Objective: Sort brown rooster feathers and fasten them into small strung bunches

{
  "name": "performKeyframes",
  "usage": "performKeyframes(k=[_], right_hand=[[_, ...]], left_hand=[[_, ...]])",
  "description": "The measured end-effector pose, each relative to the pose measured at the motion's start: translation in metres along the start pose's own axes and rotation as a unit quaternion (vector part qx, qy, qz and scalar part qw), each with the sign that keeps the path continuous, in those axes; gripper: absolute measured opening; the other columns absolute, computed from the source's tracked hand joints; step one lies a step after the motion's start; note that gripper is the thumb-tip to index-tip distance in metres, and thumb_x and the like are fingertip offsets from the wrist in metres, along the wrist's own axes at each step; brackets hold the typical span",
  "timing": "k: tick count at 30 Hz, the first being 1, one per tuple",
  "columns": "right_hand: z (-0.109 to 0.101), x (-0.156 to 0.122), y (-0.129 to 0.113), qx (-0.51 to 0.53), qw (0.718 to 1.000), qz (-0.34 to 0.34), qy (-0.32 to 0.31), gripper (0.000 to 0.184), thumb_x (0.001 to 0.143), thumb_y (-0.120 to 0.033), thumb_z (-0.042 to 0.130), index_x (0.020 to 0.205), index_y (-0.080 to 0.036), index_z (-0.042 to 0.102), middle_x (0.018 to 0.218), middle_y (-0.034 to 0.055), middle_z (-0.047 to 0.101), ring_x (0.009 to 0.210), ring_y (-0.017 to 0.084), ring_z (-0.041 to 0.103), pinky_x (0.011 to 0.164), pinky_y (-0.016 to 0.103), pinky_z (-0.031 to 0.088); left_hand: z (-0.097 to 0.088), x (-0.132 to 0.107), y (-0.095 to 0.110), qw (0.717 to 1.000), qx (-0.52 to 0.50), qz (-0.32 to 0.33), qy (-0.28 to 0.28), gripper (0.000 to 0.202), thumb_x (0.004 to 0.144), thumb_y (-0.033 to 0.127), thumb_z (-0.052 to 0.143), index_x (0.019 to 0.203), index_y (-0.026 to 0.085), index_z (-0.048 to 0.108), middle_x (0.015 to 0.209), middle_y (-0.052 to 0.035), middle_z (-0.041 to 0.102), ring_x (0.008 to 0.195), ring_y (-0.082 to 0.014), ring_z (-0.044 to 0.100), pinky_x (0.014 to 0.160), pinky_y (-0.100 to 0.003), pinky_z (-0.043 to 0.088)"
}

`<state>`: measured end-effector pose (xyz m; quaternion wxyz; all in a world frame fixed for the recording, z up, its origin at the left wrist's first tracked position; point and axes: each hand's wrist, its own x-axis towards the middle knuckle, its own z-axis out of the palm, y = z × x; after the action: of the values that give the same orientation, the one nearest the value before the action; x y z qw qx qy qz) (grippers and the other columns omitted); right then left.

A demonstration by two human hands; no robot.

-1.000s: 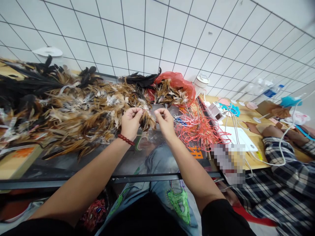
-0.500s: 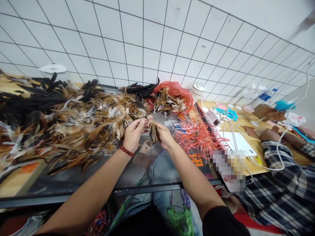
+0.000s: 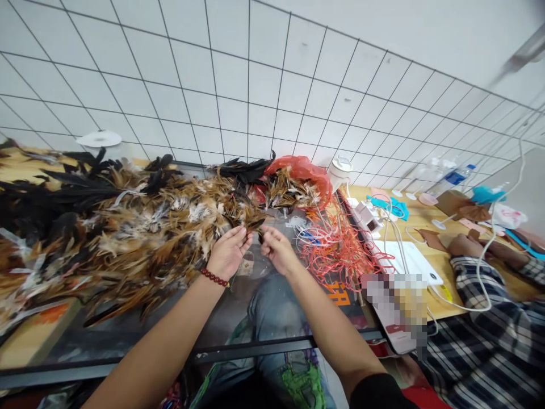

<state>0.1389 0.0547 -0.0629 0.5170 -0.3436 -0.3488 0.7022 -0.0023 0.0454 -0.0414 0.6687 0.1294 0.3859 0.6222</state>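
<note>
My left hand [image 3: 229, 251], with a red bead bracelet at the wrist, and my right hand [image 3: 276, 247] meet over the glass tabletop [image 3: 128, 335]. Both pinch a small dark brown feather bundle [image 3: 256, 226] between their fingertips. A large pile of brown, black and white feathers [image 3: 119, 227] spreads to the left, touching my left hand. A tangle of red rubber bands [image 3: 340, 244] lies just right of my right hand.
A red plastic bag [image 3: 304, 170] with feathers sits at the back by a white cup [image 3: 339, 173]. White cables, a white board [image 3: 409, 258] and bottles lie on the wooden table at right, where another person's plaid sleeve [image 3: 489, 318] rests. A tiled wall stands behind.
My hands were apart a second ago, then came together on a small feather bundle. Now they sit a little farther out, fingertips nearly touching. The view has tilted upward.
</note>
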Motion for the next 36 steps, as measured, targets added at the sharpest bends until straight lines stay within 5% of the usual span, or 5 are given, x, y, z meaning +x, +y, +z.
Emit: performKeyframes(k=[9, 16, 21, 25, 36], right_hand=[[0.011, -0.004, 0.008, -0.081, 0.994, -0.045, 0.057, 0.035, 0.061, -0.044, 0.08, 0.08, -0.018, 0.068, 0.064, -0.0015, 0.06, 0.059, 0.011, 0.048, 0.053, 0.024, 0.037], [0.001, 0.002, 0.002, -0.05, 0.982, -0.102, 0.151, 0.034, 0.062, -0.047, 0.079, 0.072, -0.018, 0.064, 0.062, -0.0025, 0.058, 0.054, 0.01, 0.044, 0.052, 0.024, 0.036], [-0.009, 0.01, 0.002, 0.002, 0.969, -0.135, 0.207, 0.038, 0.07, -0.054, 0.069, 0.084, -0.021, 0.059, 0.053, -0.0093, 0.035, 0.046, 0.007, 0.025, 0.045, 0.022, 0.022], [-0.009, 0.009, 0.015, -0.134, 0.966, -0.146, 0.167, 0.033, 0.078, -0.053, 0.062, 0.083, -0.021, 0.062, 0.059, -0.0044, 0.049, 0.055, 0.011, 0.041, 0.054, 0.024, 0.035], [-0.002, 0.004, 0.027, -0.386, 0.905, -0.167, 0.066, 0.02, 0.086, -0.034, 0.053, 0.081, -0.021, 0.068, 0.067, -0.0006, 0.063, 0.062, 0.014, 0.051, 0.063, 0.026, 0.038]], left_hand=[[-0.004, -0.004, -0.009, 0.982, 0.179, -0.005, -0.055, 0.032, 0.057, 0.029, 0.086, 0.082, 0.013, 0.074, 0.067, -0.004, 0.069, 0.059, -0.0112, 0.061, 0.059, -0.022, 0.052], [-0.009, -0.002, -0.007, 0.876, 0.449, 0.126, -0.122, 0.015, 0.063, 0.035, 0.079, 0.066, 0.021, 0.075, 0.062, -0.0053, 0.066, 0.055, -0.0162, 0.056, 0.048, -0.024, 0.043], [-0.001, -0.007, 0.0, 0.935, 0.34, 0.064, -0.082, 0.027, 0.063, 0.043, 0.078, 0.067, 0.017, 0.072, 0.061, -0.006, 0.065, 0.052, -0.0146, 0.054, 0.048, -0.024, 0.043], [0.006, -0.011, 0.006, 0.961, 0.266, 0.039, -0.067, 0.037, 0.059, 0.045, 0.082, 0.078, 0.014, 0.073, 0.068, -0.0074, 0.068, 0.054, -0.0128, 0.056, 0.049, -0.022, 0.044], [0.064, 0.056, 0.006, 0.914, 0.361, 0.188, 0.009, 0.028, 0.05, 0.034, 0.086, 0.064, 0.015, 0.07, 0.055, 0.0002, 0.062, 0.048, -0.01, 0.052, 0.045, -0.02, 0.042]])
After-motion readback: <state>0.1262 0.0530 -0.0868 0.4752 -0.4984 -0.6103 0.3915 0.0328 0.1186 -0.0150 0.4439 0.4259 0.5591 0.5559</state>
